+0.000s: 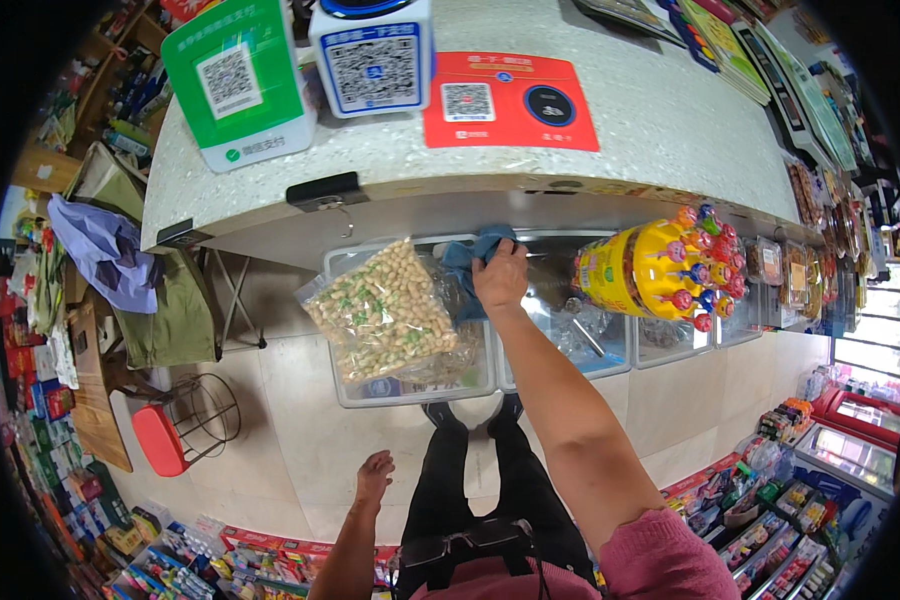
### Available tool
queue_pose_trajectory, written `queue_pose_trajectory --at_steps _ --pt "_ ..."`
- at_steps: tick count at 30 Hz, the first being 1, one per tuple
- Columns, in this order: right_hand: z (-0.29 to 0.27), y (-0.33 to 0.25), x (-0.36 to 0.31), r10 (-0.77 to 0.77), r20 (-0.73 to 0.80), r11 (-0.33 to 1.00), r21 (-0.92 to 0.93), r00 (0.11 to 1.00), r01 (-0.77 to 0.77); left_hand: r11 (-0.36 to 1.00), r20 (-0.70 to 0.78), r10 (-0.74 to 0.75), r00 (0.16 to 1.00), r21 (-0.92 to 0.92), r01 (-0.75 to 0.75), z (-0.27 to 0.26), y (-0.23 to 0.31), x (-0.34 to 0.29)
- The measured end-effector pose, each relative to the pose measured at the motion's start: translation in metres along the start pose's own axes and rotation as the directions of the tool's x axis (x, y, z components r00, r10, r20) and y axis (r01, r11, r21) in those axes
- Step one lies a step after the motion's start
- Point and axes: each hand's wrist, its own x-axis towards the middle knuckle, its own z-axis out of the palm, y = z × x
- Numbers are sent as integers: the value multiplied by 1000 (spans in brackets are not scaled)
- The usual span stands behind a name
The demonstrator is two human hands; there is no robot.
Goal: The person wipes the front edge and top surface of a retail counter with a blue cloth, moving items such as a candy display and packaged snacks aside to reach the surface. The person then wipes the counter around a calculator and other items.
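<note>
My right hand is stretched forward beneath the counter's front edge, its fingers closed on a crumpled blue cloth. The cloth lies over the white-rimmed clear bins that stand in a row under the counter. Left of it, a clear bag of peanuts with green bits rests on the leftmost bin. To the right is a yellow tub with lollipops stuck around its top. My left hand hangs low by my leg, holding nothing, with loosely bent fingers apart.
On the speckled counter stand a green code sign, a white-and-blue code box and a flat red card. A red-seated stool and a green folding chair are at the left. Packed goods shelves line the lower right.
</note>
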Motion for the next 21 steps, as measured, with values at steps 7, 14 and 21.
queue_pose_trajectory --at_steps 7,14,21 --pt "3 20 -38 -38 -10 999 -32 999 38 992 -70 -123 990 18 125 -49 -49 -16" --pt "-15 75 -143 4 143 1000 -24 990 0 993 -51 -119 992 18 120 -68 -45 -29" --pt "-75 156 -143 -31 377 930 -329 926 164 999 -15 -51 999 -12 51 -55 0 -25"
